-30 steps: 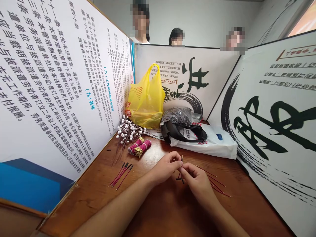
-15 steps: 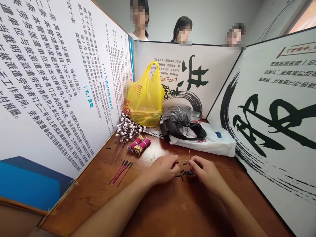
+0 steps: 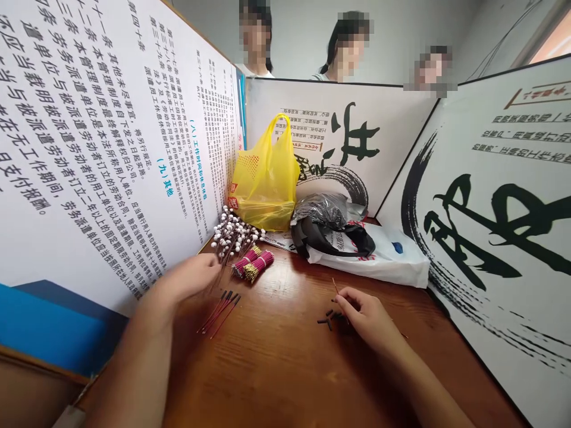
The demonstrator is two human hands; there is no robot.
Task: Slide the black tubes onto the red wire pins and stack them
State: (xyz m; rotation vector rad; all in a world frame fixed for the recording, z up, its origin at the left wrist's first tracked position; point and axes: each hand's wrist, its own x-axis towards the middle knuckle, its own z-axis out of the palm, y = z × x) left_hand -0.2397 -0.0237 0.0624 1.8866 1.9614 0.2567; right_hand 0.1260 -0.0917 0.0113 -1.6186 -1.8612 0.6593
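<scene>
Left hand point(image 3: 190, 279) at white-tipped stems point(image 3: 227, 235), right hand point(image 3: 363, 315) pinching thin wire point(image 3: 335, 286)

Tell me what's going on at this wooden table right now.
A person sits at a brown wooden table. The right hand pinches a thin red wire over small black tube pieces. The left hand reaches beside a bunch of white-beaded stems, near loose red wires with black tips.

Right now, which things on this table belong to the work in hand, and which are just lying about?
In use: thin wire in right hand; black sleeves; sleeved red wires; white-bead stems by left hand.

Lying about: yellow bag; black bag; white bag.
</scene>
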